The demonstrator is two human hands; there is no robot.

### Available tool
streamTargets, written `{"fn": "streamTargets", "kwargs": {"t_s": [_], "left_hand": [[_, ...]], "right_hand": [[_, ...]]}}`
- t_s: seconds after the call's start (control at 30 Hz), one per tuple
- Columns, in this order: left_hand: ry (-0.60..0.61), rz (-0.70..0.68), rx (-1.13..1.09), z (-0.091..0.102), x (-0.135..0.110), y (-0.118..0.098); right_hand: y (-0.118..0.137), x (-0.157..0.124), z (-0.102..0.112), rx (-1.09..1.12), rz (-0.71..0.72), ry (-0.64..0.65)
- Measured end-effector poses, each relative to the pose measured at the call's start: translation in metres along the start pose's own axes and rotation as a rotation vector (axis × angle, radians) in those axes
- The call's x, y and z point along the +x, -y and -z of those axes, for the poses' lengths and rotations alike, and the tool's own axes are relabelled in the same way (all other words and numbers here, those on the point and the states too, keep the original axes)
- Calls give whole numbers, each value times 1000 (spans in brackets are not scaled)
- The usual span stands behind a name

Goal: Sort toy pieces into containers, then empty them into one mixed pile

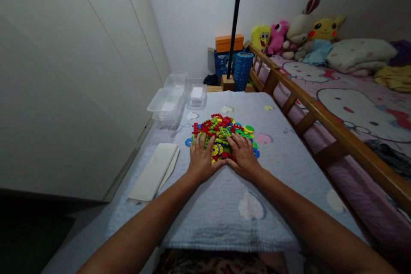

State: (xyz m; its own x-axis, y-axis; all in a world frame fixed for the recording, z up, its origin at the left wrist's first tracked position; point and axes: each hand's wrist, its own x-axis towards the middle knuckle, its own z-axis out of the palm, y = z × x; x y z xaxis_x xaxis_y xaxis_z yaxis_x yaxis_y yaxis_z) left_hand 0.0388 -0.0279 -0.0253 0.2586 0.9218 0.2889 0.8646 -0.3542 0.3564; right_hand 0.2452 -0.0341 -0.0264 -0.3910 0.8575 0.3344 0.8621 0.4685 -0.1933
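A heap of small plastic interlocking pieces in red, green, yellow and blue lies in the middle of the cloth-covered table. On the near left of the heap rests my left hand, fingers spread over the pieces. My right hand lies on the near right side, its fingers also stretched out. Both thumbs point inward and come close together at the front of the heap. Neither hand grips a piece that I can see. The pieces under the palms are hidden.
Left of the heap lies a folded white sheet or folder. Clear plastic containers stand at the back left, beside a white cabinet. A wooden bed rail borders the right. A black pole rises behind the table near a blue roller.
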Motion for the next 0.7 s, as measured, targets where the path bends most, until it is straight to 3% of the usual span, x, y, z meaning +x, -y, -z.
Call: {"fn": "streamTargets", "kwargs": {"t_s": [0.17, 0.33, 0.43, 0.57, 0.7], "left_hand": [[10, -8, -26, 8, -11, 4], [38, 147, -32, 10, -9, 18], [29, 259, -31, 6, 8, 22], [-12, 349, -33, -4, 33, 20], [-91, 270, -119, -12, 47, 21]], "right_hand": [[-17, -13, 8, 88, -4, -9], [-69, -4, -2, 96, -353, -184], [-92, 16, -11, 95, -518, -190], [-84, 40, -19, 155, -470, -91], [-61, 43, -23, 249, -342, -90]]}}
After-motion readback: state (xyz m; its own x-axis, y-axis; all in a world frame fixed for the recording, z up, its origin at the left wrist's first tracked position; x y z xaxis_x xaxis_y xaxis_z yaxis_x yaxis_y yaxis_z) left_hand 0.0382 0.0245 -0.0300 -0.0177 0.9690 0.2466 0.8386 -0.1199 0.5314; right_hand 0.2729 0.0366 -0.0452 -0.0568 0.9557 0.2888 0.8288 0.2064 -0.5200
